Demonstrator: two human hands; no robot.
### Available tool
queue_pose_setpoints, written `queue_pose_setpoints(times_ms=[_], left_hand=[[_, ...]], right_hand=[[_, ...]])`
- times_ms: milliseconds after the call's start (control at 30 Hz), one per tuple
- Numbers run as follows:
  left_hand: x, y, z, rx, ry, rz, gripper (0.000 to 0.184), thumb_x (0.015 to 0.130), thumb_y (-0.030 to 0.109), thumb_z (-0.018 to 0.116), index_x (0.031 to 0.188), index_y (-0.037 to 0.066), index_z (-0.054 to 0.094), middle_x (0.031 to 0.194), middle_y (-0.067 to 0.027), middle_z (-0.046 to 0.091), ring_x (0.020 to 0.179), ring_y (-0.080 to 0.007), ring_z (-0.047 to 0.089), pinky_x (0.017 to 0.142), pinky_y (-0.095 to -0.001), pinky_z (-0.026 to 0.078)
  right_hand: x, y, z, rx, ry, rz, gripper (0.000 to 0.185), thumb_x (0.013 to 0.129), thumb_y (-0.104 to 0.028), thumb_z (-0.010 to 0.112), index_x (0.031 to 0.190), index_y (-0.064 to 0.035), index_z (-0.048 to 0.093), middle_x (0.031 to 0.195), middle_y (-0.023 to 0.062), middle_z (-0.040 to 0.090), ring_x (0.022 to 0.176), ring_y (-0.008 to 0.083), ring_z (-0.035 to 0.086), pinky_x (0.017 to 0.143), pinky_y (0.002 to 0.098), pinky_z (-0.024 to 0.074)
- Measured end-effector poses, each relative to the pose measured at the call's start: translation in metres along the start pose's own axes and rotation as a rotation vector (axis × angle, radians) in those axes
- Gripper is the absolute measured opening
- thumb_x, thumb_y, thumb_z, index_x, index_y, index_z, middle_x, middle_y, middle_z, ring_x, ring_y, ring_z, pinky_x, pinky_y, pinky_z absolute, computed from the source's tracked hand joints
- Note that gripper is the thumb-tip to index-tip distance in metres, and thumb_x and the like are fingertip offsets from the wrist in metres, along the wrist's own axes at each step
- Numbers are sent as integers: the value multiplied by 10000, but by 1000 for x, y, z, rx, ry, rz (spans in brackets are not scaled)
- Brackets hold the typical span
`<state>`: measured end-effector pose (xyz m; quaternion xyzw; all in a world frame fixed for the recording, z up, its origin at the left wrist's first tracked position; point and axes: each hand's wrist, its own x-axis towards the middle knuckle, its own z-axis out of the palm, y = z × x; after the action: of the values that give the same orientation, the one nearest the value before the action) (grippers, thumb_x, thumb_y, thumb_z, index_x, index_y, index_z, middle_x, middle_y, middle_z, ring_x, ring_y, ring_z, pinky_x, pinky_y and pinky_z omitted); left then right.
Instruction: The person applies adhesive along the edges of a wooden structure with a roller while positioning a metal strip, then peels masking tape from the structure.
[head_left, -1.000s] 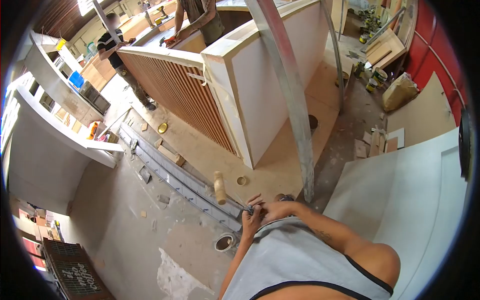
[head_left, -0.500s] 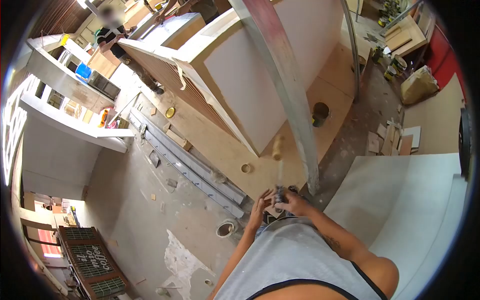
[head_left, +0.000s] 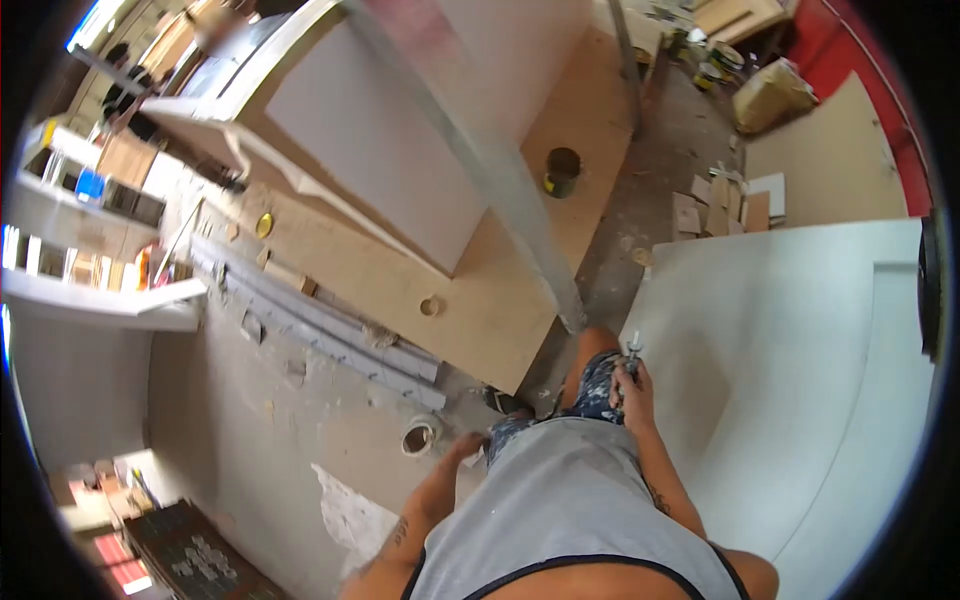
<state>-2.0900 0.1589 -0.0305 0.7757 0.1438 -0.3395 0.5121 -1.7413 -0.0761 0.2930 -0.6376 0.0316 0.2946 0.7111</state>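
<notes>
My right hand (head_left: pixel 634 392), beside my right thigh, is closed around a metal tool (head_left: pixel 634 352) with a narrow pale tip pointing forward; its exact kind is unclear. Low at my left side hangs my left hand (head_left: pixel 468 445), with nothing visible in it and its loose fingers partly seen against my patterned shorts (head_left: pixel 512 440). An open pail (head_left: pixel 419 436) stands on the floor just beyond that hand. To the right of my right hand lies a large white panel (head_left: pixel 780 330). A small yellowish round thing (head_left: pixel 642 257) is near the panel's far left corner.
A grey post (head_left: pixel 500 190) slants ahead, in front of a large white-sided cabinet (head_left: pixel 390 130). Plywood (head_left: pixel 490 345) under it bears a paint can (head_left: pixel 562 170) and a roll-like ring (head_left: pixel 430 305). Metal strips (head_left: pixel 330 320) lie to the left. Another person (head_left: pixel 125 95) is at far left.
My hands have moved apart, the right one outward with the metal tool. The yellowish round thing, blurred ahead of my hands before, is now farther right. The whole view has shifted.
</notes>
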Motion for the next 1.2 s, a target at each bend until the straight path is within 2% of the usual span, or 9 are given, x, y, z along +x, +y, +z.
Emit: queue_pose_setpoints(times_ms=[133,267,467,567,667,800,1000,1133,1200], left_hand=[[72,134,-59,-224,367,-76,451,961,404,531,1121,10,684,1065,-215,701,1022,-299,661,911,-415,492],[130,319,-144,-357,341,44,425,967,379,582,1152,2,653,1010,-144,690,936,-241,633,862,-375,484],[290,434,-199,-638,375,331,403,987,337,566,1259,41,604,1124,-111,680,1005,-213,639,868,-350,493],[426,444,-242,-1056,289,149,396,1011,309,523,1319,62,548,1227,-109,638,1049,-239,634,898,-368,500],[547,422,-286,-1396,445,53,470,1030,318,473,1422,67,416,1309,-129,581,1081,-288,634,916,-409,528],[709,352,-317,-1554,734,-73,594,1024,388,482,1484,48,322,1372,-176,525,1103,-330,625,909,-442,548],[809,358,-389,-1594,851,-373,643,1017,384,500,1500,44,246,1312,-211,549,875,-292,642,786,-446,559],[830,333,-393,-1533,851,-278,596,1000,318,530,1447,-14,317,1280,-201,575,979,-301,614,855,-439,524],[844,317,-395,-1537,886,-237,524,994,259,533,1412,-15,376,1203,-180,618,947,-273,603,836,-424,515]], right_hand=[[29,-5,-20,-114,75,-87,202,1002,-185,559,1144,-46,527,779,16,515,528,82,474,466,242,418],[87,1,-55,-94,145,55,267,1007,-172,540,1223,-16,523,805,19,518,525,92,479,459,261,421],[222,24,-133,-87,164,274,171,1020,-219,515,1030,-49,533,724,18,501,504,101,466,450,274,399],[301,5,-157,-273,133,298,177,1034,-218,478,963,-58,506,684,27,497,484,110,462,437,277,387],[331,36,-218,-545,25,165,175,1040,-184,456,1064,-28,532,681,26,515,470,102,455,437,263,390],[346,33,-246,-487,38,377,266,1021,-104,442,1249,31,469,687,27,485,484,84,434,437,257,400],[370,9,-237,-364,143,481,274,995,-133,507,1208,39,486,598,47,504,454,107,455,450,283,403],[382,-7,-235,-350,218,521,285,957,-130,505,1193,30,489,663,59,499,470,111,450,429,274,416],[390,-40,-222,-455,274,534,318,978,-239,572,1151,28,574,896,209,625,739,291,578,669,373,505]])
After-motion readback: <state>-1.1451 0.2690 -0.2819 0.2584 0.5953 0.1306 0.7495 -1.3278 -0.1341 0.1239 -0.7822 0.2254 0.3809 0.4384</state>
